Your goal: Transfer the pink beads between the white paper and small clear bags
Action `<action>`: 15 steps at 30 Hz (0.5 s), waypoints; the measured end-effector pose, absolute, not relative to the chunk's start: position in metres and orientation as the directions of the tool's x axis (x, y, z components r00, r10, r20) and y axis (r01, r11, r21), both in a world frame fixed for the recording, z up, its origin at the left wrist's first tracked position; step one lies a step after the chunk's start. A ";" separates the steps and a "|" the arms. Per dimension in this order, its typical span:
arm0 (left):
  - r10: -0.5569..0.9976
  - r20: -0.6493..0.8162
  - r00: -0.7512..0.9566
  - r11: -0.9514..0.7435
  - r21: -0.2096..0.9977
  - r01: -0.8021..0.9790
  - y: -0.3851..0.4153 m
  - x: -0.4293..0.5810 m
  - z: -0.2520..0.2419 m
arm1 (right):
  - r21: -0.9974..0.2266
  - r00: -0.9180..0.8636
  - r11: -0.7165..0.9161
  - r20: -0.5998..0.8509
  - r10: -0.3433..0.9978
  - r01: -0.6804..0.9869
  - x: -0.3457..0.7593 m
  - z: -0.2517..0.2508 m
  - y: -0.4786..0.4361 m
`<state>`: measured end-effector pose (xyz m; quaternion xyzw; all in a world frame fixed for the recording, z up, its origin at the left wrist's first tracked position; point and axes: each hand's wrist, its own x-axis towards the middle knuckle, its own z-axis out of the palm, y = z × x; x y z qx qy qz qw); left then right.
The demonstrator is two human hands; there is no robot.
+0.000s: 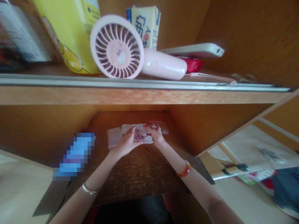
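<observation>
Both hands meet over a small clear plastic bag (140, 137) that holds dark red beads or similar small pieces. My left hand (125, 142) grips its left side, thumb along the near edge and fingers toward the far edge. At its upper right, the bent fingers of my right hand (156, 134) close on the plastic; their tips are partly hidden. Beneath and to the left lies a flat whitish packet or sheet (114, 137). More crinkled clear plastic (164, 128) lies just right of my right fingers.
A blurred-out blue device (76, 155) stands at the left with a cable. Above the brown desk (140, 174), a shelf (140, 95) bears a pink handheld fan (163, 63), a yellow container (72, 37), a soy drink carton (149, 26) and a white device (196, 49).
</observation>
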<state>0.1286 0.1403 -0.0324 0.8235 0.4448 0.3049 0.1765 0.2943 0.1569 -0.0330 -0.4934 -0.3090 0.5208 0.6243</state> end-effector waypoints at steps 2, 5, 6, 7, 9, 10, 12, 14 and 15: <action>0.831 0.345 0.435 -0.555 0.562 0.614 0.149 0.132 -0.047 | -0.963 0.296 0.027 -0.055 0.954 -0.267 0.295 -0.044 0.162; 0.835 0.378 0.399 -0.549 0.544 0.635 0.156 0.138 -0.070 | -0.978 0.299 0.195 0.164 0.940 -0.076 0.298 -0.059 0.166; 0.833 0.393 0.390 -0.552 0.534 0.640 0.156 0.139 -0.076 | -0.967 0.290 0.254 0.242 0.926 -0.004 0.299 -0.063 0.167; 0.827 0.408 0.387 -0.559 0.520 0.646 0.156 0.140 -0.082 | -0.952 0.278 0.300 0.305 0.911 0.060 0.300 -0.066 0.168; 0.815 0.427 0.392 -0.572 0.482 0.664 0.155 0.141 -0.090 | -0.917 0.257 0.362 0.395 0.882 0.167 0.301 -0.069 0.168; 0.811 0.431 0.396 -0.575 0.460 0.677 0.155 0.141 -0.093 | -0.902 0.243 0.383 0.424 0.872 0.201 0.301 -0.069 0.168; 0.810 0.430 0.400 -0.572 0.426 0.701 0.154 0.141 -0.096 | -0.887 0.213 0.403 0.449 0.868 0.228 0.301 -0.069 0.167; 0.810 0.424 0.404 -0.571 0.415 0.709 0.154 0.141 -0.098 | -0.888 0.189 0.401 0.444 0.876 0.225 0.300 -0.068 0.166; 0.811 0.423 0.405 -0.571 0.416 0.708 0.154 0.140 -0.098 | -0.890 0.181 0.398 0.438 0.880 0.222 0.299 -0.067 0.165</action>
